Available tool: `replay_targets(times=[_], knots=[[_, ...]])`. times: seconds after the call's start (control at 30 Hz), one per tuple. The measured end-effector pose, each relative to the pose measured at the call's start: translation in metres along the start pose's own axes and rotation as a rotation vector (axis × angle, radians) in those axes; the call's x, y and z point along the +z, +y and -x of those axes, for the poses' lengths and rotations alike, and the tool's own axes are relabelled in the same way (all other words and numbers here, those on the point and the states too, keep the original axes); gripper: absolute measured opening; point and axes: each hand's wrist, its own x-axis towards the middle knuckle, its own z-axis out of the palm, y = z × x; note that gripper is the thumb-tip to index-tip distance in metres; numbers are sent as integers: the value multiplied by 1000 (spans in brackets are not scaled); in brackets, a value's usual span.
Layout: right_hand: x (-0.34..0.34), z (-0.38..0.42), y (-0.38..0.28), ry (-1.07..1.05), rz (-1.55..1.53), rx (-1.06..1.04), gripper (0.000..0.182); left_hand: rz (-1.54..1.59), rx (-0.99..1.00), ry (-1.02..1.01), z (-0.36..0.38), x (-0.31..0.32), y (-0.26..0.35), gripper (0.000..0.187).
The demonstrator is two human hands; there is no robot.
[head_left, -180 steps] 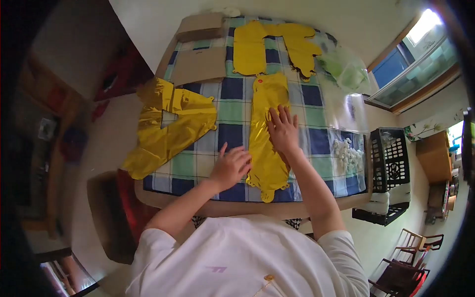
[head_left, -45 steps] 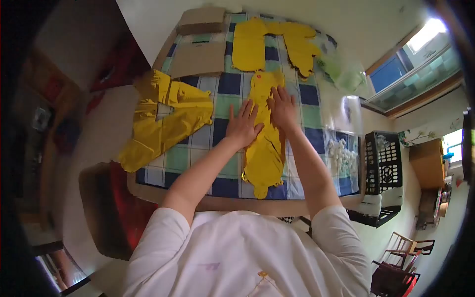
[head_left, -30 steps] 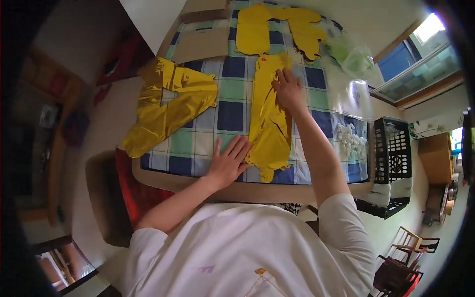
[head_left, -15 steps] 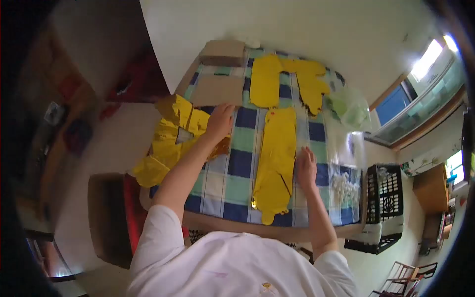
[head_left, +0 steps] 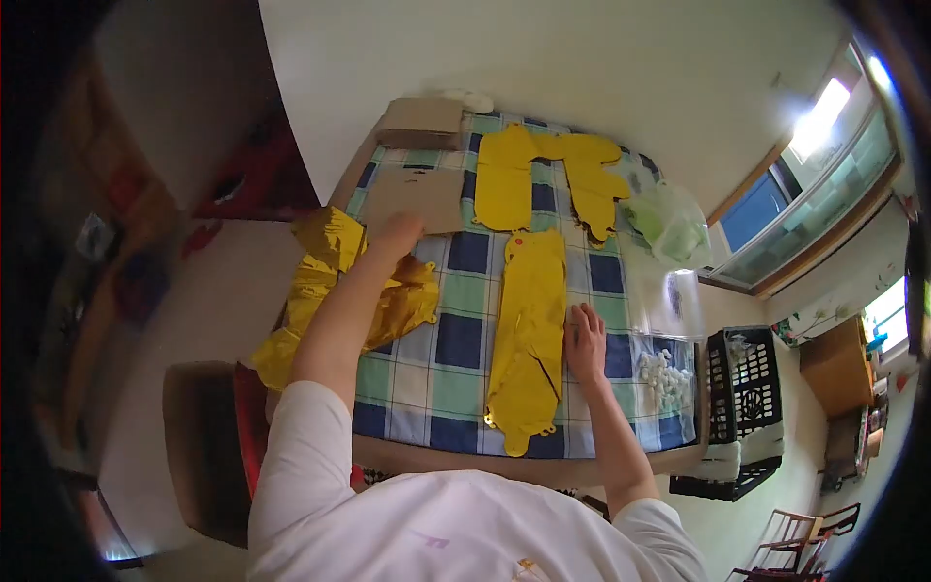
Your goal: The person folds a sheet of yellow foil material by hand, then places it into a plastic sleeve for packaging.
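My left hand (head_left: 399,233) is at the near edge of a flat brown cardboard sheet (head_left: 436,199). Its fingers look curled over that edge, though the back of the hand partly hides them. Crumpled gold foil balloons (head_left: 402,308) lie under and beside my left forearm. My right hand (head_left: 585,342) rests on the checked cloth with its fingers stretched out, holding nothing. Just left of it is a long flat gold foil balloon (head_left: 529,339), its near end creased. Farther back lie two more flat foil pieces: an upright one (head_left: 502,182) and a jagged one (head_left: 593,184).
A cardboard box (head_left: 420,123) stands at the table's far left, against the wall. To the right lie a clear plastic bag with green contents (head_left: 674,228) and a bag of small whitish pieces (head_left: 664,380). A black crate (head_left: 745,388) stands beyond the table's right side.
My left hand has moved forward and left onto the cardboard's near edge, where small dark marks now show. My right hand stays beside the long foil balloon. The whole view has shifted slightly.
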Motion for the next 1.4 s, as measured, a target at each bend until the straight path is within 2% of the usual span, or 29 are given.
replay_targets(times=[0.07,0.17,0.27,0.37,0.57,0.67,0.8,0.87,0.97,1.0,1.03,1.1,1.17,1.2,1.23,1.27,1.3,1.33,1.37,1.4], knots=[[-1,0,-1,-25,-11,15,34,37,62,6,8,-13,4,20],[-1,1,-2,-34,-23,44,34,94,33,2,6,-16,3,22],[5,3,5,-36,-16,57,35,144,48,62,-4,7,-12,22],[4,2,4,-39,-24,71,35,87,-15,11,3,-10,0,21],[5,4,6,-23,-33,60,35,156,152,37,1,0,-21,17],[4,3,4,-19,-25,64,34,164,44,-4,13,-12,-9,17],[4,2,3,-28,-13,72,33,31,-61,271,16,-15,10,17],[-2,2,0,74,-193,124,31,35,-65,446,32,-55,50,20],[0,11,14,135,-625,330,32,172,97,499,69,-81,106,23],[0,12,21,142,-796,419,34,208,309,584,88,-95,135,24],[-16,10,9,62,-1001,557,37,247,518,658,112,-100,165,26],[-53,3,-32,-101,-1417,855,45,208,602,536,154,-79,202,26],[-43,9,-26,-213,-1300,894,52,253,656,397,180,-20,219,25],[-35,12,-20,-268,-1240,910,55,331,641,364,187,-23,231,26],[-24,20,-10,-249,-1089,723,56,409,625,329,195,-35,244,26],[-15,28,1,-259,-1047,719,56,487,607,290,201,-40,250,27],[-11,32,6,-270,-1007,716,56,561,521,232,198,-25,245,36],[-11,32,4,-279,-971,714,56,502,465,233,194,-23,242,39],[-14,22,10,-343,-662,680,58,441,410,234,189,-23,241,42],[-19,22,3,-294,-470,571,59,379,359,233,189,-21,240,45]])
